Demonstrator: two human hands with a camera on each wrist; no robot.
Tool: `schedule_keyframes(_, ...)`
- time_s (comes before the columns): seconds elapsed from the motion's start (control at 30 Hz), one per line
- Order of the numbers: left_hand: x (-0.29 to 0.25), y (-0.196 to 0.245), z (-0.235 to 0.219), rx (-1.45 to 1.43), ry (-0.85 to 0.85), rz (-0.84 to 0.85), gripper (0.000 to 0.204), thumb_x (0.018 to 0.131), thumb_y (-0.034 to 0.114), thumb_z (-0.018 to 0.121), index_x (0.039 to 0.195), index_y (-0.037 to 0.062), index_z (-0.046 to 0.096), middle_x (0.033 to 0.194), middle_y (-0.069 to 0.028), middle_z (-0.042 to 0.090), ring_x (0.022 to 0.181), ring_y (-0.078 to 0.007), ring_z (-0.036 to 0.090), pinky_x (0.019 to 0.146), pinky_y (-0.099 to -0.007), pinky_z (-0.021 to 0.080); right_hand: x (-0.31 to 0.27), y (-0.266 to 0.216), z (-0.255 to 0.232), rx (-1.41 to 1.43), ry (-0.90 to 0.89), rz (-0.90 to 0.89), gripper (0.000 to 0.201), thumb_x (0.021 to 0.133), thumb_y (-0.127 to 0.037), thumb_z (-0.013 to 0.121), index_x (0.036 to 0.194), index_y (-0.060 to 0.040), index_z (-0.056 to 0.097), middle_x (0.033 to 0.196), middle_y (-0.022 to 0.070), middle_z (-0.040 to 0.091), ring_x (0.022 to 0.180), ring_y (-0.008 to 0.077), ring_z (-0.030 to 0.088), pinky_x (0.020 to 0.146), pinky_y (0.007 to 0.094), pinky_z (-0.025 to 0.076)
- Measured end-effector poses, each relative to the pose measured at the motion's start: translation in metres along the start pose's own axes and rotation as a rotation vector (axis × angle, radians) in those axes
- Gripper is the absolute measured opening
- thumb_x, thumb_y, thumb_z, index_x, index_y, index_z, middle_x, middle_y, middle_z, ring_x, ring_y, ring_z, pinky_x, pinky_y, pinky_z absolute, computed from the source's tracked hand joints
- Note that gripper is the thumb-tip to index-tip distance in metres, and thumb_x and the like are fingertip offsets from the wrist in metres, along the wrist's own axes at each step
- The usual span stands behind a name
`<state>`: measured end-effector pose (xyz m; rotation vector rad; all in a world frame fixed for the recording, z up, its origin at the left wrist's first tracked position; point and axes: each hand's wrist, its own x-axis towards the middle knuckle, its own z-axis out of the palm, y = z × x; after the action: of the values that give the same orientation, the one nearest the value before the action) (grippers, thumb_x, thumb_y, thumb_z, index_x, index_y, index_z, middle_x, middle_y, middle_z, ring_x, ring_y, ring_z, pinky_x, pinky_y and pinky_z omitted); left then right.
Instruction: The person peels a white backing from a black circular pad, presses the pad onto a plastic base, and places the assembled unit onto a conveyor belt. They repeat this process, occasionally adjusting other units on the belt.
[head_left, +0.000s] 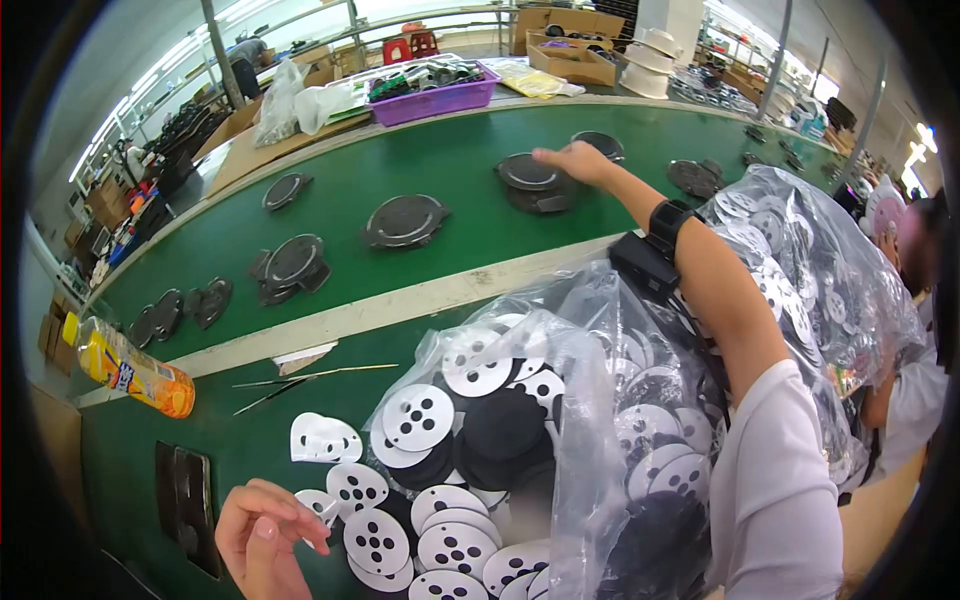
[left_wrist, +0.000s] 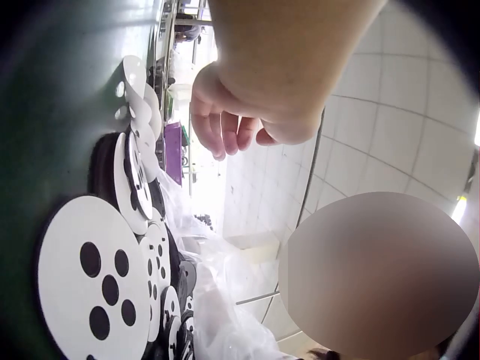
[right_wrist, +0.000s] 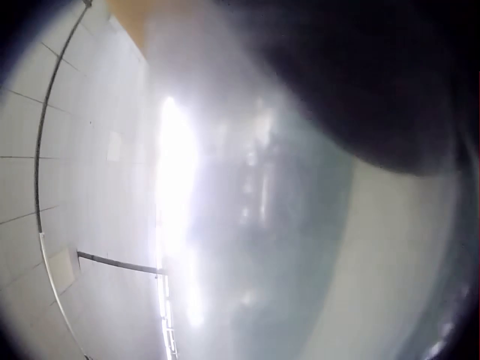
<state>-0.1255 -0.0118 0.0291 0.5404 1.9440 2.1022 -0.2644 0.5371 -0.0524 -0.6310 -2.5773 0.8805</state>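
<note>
My right hand (head_left: 582, 164) reaches over the green belt, its thumb at the far rim of a dark round part (head_left: 530, 172). Beyond the hand lies another dark round part (head_left: 598, 145), which it overlaps. The right fingers are mostly hidden, and I cannot tell whether they grip a part; the right wrist view is blurred. Near the front edge, my left hand (head_left: 265, 535) hangs with loosely bent fingers, holding nothing, beside white discs with dark holes (head_left: 376, 541). The left wrist view shows the left hand (left_wrist: 236, 112) empty above such discs (left_wrist: 97, 281).
More dark parts (head_left: 405, 221) lie along the belt (head_left: 340, 190). A clear plastic bag (head_left: 585, 430) holds white and black discs. An orange drink bottle (head_left: 130, 368), tweezers (head_left: 315, 377) and a dark flat case (head_left: 187, 505) lie at left. A purple basket (head_left: 435, 105) stands behind.
</note>
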Motion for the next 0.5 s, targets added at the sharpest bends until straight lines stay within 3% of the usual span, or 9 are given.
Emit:
schedule_keyframes(0.03, -0.001, 0.002, 0.001, -0.003, 0.029, -0.020, 0.011, 0.085, 0.009, 0.047, 0.084, -0.0015, 0.051, 0.079, -0.0087, 0.050, 0.063, -0.0150, 0.050, 0.055, -0.0246, 0.041, -0.017, -0.021, -0.005, -0.072, -0.117, 0.004, 0.057, 0.067, -0.046, 0.072, 0.094, 0.0028, 0.062, 0.078, 0.0139, 0.061, 0.079, 0.0230, 0.057, 0.074, 0.0316, 0.043)
schedule_keyframes(0.13, 0.001, -0.008, 0.003, 0.110, 0.098, 0.070, 0.022, 0.082, 0.022, 0.048, 0.078, 0.0007, 0.047, 0.073, -0.0080, 0.046, 0.056, -0.0163, 0.051, 0.043, -0.0253, 0.041, -0.034, -0.039, -0.010, 0.090, -0.136, -0.025, 0.061, 0.062, -0.039, 0.077, 0.102, 0.0004, 0.054, 0.082, 0.0119, 0.058, 0.077, 0.0221, 0.056, 0.073, 0.0311, 0.043)
schedule_keyframes(0.17, 0.001, -0.010, 0.001, 0.099, 0.087, 0.073, 0.022, 0.082, 0.022, 0.048, 0.078, 0.0007, 0.047, 0.073, -0.0082, 0.047, 0.057, -0.0166, 0.051, 0.044, -0.0256, 0.041, -0.030, -0.041, -0.017, 0.073, -0.237, 0.048, 0.065, 0.060, -0.033, 0.080, 0.106, -0.0020, 0.046, 0.087, 0.0097, 0.055, 0.074, 0.0208, 0.055, 0.069, 0.0304, 0.043)
schedule_keyframes(0.27, 0.001, -0.008, 0.001, 0.101, 0.084, 0.071, 0.021, 0.082, 0.022, 0.048, 0.078, 0.0008, 0.047, 0.074, -0.0086, 0.047, 0.056, -0.0167, 0.051, 0.044, -0.0260, 0.041, -0.054, -0.074, -0.033, -0.026, -0.403, 0.191, 0.065, 0.060, -0.033, 0.080, 0.106, -0.0013, 0.046, 0.089, 0.0090, 0.054, 0.071, 0.0196, 0.054, 0.064, 0.0291, 0.042)
schedule_keyframes(0.3, 0.000, -0.007, 0.001, 0.089, 0.064, 0.060, 0.021, 0.083, 0.021, 0.048, 0.080, 0.0005, 0.048, 0.075, -0.0089, 0.048, 0.060, -0.0165, 0.053, 0.046, -0.0257, 0.042, -0.048, -0.067, -0.030, -0.033, -0.450, 0.211, 0.074, 0.058, -0.032, 0.081, 0.114, 0.0017, 0.046, 0.093, 0.0117, 0.057, 0.074, 0.0214, 0.056, 0.066, 0.0292, 0.045)
schedule_keyframes(0.37, 0.002, -0.005, -0.007, 0.146, 0.096, 0.103, 0.021, 0.084, 0.020, 0.047, 0.081, -0.0005, 0.050, 0.077, -0.0094, 0.051, 0.064, -0.0162, 0.054, 0.049, -0.0254, 0.043, -0.051, -0.062, -0.023, -0.087, -0.493, -0.075, 0.063, 0.054, -0.036, 0.082, 0.096, 0.0055, 0.061, 0.083, 0.0130, 0.062, 0.073, 0.0222, 0.059, 0.063, 0.0310, 0.046)
schedule_keyframes(0.4, 0.005, -0.005, -0.011, 0.198, 0.084, 0.160, 0.022, 0.086, 0.019, 0.046, 0.083, -0.0015, 0.053, 0.079, -0.0100, 0.054, 0.068, -0.0160, 0.056, 0.053, -0.0251, 0.044, -0.054, -0.068, -0.024, -0.199, -0.457, -0.048, 0.081, 0.051, -0.040, 0.082, 0.110, 0.0089, 0.055, 0.100, 0.0169, 0.062, 0.092, 0.0293, 0.059, 0.081, 0.0347, 0.044)
schedule_keyframes(0.43, 0.008, -0.005, -0.016, 0.219, 0.138, 0.166, 0.020, 0.087, 0.017, 0.047, 0.083, -0.0010, 0.053, 0.078, -0.0085, 0.054, 0.067, -0.0143, 0.056, 0.053, -0.0238, 0.043, -0.064, -0.072, -0.025, -0.205, -0.373, -0.047, 0.084, 0.051, -0.040, 0.082, 0.112, 0.0092, 0.053, 0.103, 0.0176, 0.061, 0.096, 0.0298, 0.057, 0.082, 0.0358, 0.044)
schedule_keyframes(0.5, 0.016, -0.007, -0.029, 0.204, 0.227, 0.171, 0.017, 0.088, 0.016, 0.047, 0.083, 0.0004, 0.053, 0.077, -0.0056, 0.055, 0.067, -0.0117, 0.055, 0.055, -0.0217, 0.042, -0.057, -0.063, -0.026, -0.206, -0.421, -0.051, 0.085, 0.051, -0.039, 0.082, 0.114, 0.0083, 0.051, 0.106, 0.0172, 0.059, 0.098, 0.0289, 0.056, 0.083, 0.0355, 0.043)
